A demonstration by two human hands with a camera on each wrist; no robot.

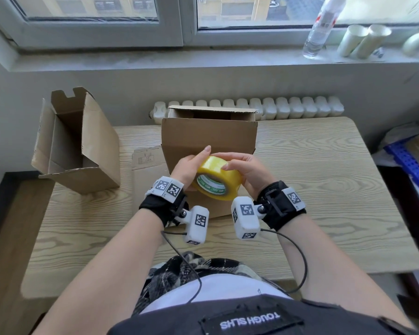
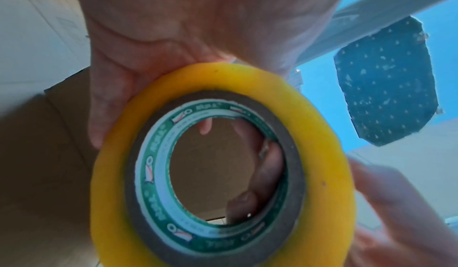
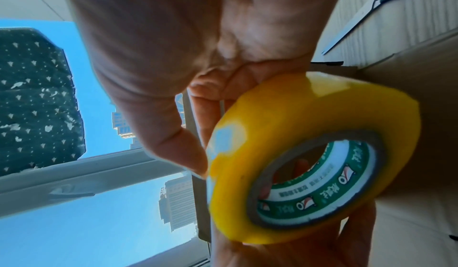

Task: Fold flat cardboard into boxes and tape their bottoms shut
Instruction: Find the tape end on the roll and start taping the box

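Head view | both hands [image 1: 246,171] clasp tape roll [image 1: 217,178]: glossy yellow, green-white core | box [image 1: 208,139] behind

I see a white radiator [image 1: 249,110] against the wall behind the wooden table [image 1: 324,189]. On the windowsill [image 1: 155,61], a clear plastic bottle [image 1: 321,30] stands beside two paper cups [image 1: 363,39]. Scissors [image 3: 371,7] lie on the table. A blue perforated rack [image 1: 409,163] sits at right.

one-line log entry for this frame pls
stage: tape prep | left hand: holds yellow tape roll | right hand: fingers on roll rim | cardboard box: on table behind roll, untouched | scissors: on table
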